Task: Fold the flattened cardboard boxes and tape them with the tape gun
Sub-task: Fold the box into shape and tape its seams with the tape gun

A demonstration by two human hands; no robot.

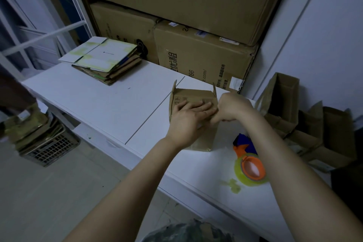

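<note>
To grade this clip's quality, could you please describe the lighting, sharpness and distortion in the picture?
Head view: dim, bluish light, only faint shadows, no harsh glare on the white table; the wide-angle lens bows the stacked cartons and wall edges; the small box and tape gun look slightly soft.

The scene is dim with a cool bluish cast, and the light is even and diffuse. The white bench (pixel 102 100) is the brightest surface. The left hand (pixel 188 118) and right hand (pixel 231 108) throw only a faint, soft-edged shadow on the cardboard box (pixel 193 95). A pale sheen sits in the hub of the tape gun (pixel 249 165). The lower right corner sinks into darkness. Wide-angle distortion bows the shelf frame (pixel 45 35) at the left and stretches the forearms. Detail is soft and grainy throughout.
</note>
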